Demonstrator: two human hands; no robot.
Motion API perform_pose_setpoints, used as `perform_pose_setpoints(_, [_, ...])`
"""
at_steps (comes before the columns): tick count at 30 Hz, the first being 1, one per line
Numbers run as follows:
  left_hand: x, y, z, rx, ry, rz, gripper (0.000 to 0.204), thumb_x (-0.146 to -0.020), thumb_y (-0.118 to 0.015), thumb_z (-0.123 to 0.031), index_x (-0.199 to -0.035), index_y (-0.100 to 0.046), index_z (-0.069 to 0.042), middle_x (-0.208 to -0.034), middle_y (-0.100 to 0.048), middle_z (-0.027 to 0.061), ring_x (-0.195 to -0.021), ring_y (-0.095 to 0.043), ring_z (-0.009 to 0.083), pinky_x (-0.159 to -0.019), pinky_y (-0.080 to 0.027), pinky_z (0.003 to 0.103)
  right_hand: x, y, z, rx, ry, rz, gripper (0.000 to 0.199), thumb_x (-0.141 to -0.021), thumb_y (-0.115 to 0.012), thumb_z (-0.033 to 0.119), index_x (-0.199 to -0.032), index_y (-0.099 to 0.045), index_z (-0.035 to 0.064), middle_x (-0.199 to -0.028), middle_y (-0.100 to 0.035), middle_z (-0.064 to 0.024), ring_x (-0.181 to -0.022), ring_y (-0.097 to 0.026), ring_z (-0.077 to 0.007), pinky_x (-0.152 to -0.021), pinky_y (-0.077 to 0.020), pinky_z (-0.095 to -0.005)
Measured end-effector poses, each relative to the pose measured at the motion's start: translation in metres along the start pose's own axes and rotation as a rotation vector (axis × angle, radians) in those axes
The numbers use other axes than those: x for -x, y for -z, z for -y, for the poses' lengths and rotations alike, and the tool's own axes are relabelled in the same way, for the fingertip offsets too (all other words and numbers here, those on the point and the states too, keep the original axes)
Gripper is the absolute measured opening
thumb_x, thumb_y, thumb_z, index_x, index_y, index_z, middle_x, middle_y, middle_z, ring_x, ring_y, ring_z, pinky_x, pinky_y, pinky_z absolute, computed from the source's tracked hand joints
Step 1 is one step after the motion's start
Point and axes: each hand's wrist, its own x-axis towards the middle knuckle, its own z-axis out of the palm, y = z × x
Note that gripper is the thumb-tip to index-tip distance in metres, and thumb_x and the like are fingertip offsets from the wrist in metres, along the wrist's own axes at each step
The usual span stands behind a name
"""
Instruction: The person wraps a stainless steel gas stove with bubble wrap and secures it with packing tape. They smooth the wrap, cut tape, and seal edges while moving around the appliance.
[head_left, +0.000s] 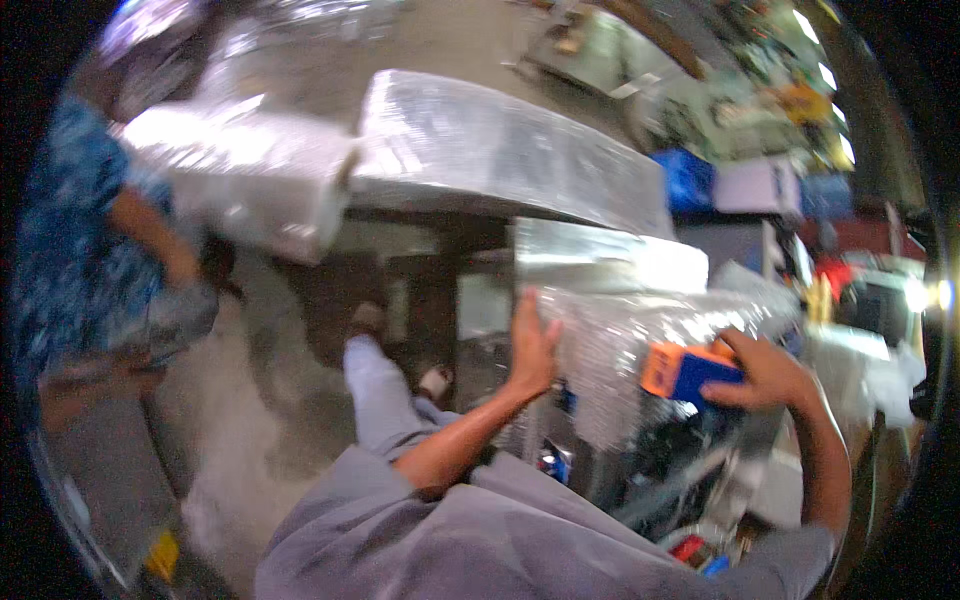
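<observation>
In my right hand (768,374) is a small blue and orange box (690,376), gripped with the thumb on one side and the fingers on the other. Beneath the box spreads a sheet of clear bubble wrap (603,365), bunched and shiny. My left hand (533,348) is raised at the left edge of the wrap, with its fingers stretched out and nothing visible in it. Whether its palm touches the wrap is hard to tell through the blur. Just beyond the wrap stands a pale, silvery panel or box (610,258).
A long plastic-wrapped block (500,140) lies beyond, beside a large roll of clear wrap (240,180). At the left stands another person in a blue patterned shirt (75,240). Blue bags (686,180) and mixed goods crowd the right. Small items (700,548) lie near my right elbow.
</observation>
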Motion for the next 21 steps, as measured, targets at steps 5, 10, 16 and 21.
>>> perform_pose_setpoints(5, [0.009, 0.045, -0.148, -0.091, -0.457, 0.293, 0.081, -0.091, -0.063, -0.032, -0.153, -0.023, 0.000, -0.156, -0.026, 0.0250, -0.145, -0.024, 0.0395, -0.116, -0.019, 0.050, 0.015, 0.016, -0.009, -0.068, 0.014, 0.026, 0.067, -0.080, -0.071, 0.058, -0.118, -0.050, 0.0074, -0.095, -0.068, -0.0260, -0.089, -0.067, -0.0421, -0.079, -0.0522, -0.0490])
perform_pose_setpoints(10, [0.002, 0.021, -0.166, -0.439, -0.486, 0.276, 0.074, -0.083, -0.072, -0.035, -0.143, -0.042, -0.004, -0.136, -0.046, 0.0210, -0.129, -0.040, 0.0376, -0.108, -0.027, 0.050, 0.040, 0.014, -0.011, 0.214, -0.152, -0.074, 0.060, -0.082, -0.069, 0.051, -0.113, -0.054, 0.0018, -0.094, -0.068, -0.0261, -0.091, -0.067, -0.0422, -0.078, -0.0532, -0.0492])
perform_pose_setpoints(16, [-0.009, 0.014, -0.172, -0.576, -0.541, 0.199, 0.060, -0.078, -0.077, -0.033, -0.128, -0.056, -0.008, -0.120, -0.051, 0.0199, -0.115, -0.049, 0.0381, -0.101, -0.035, 0.051, 0.022, -0.019, 0.053, 0.682, -0.087, -0.291, 0.021, -0.079, -0.067, 0.020, -0.085, -0.072, 0.0006, -0.083, -0.071, -0.0191, -0.079, -0.072, -0.0324, -0.071, -0.0579, -0.0442])
perform_pose_setpoints(21, [-0.015, 0.017, -0.166, -0.381, -0.540, 0.244, 0.060, -0.080, -0.075, -0.029, -0.131, -0.053, -0.006, -0.124, -0.050, 0.0240, -0.118, -0.048, 0.0404, -0.101, -0.038, 0.051, 0.040, -0.019, -0.018, 0.808, -0.320, -0.520, 0.028, -0.082, -0.067, 0.023, -0.103, -0.065, 0.0053, -0.083, -0.071, -0.0180, -0.081, -0.071, -0.0342, -0.071, -0.0571, -0.0451])
